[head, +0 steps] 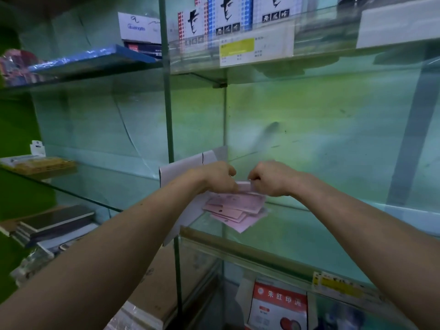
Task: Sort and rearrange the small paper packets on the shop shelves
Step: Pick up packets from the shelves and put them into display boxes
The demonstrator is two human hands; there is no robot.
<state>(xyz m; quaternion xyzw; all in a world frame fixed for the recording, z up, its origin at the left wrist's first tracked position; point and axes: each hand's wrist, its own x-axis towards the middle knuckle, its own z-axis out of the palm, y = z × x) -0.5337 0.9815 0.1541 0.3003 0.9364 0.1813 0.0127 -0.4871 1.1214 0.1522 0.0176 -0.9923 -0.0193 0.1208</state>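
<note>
Several small pink paper packets [234, 208] lie in a loose heap on the middle glass shelf [297, 225], near its left end. My left hand [216, 178] and my right hand [271, 178] are side by side just above the heap, fingers curled. Between them they pinch a pink packet [245, 186] by its two ends. A white sheet of paper [188, 167] lies under my left hand and hangs over the shelf's left edge.
A green vertical post [169, 129] divides the shelving. The upper shelf carries boxes printed with a black face silhouette [223, 17] and a yellow price label [237, 47]. Left shelves hold blue folders [95, 57], a yellow pack [42, 164] and dark notebooks [54, 222]. A red-and-white packet [279, 306] stands below.
</note>
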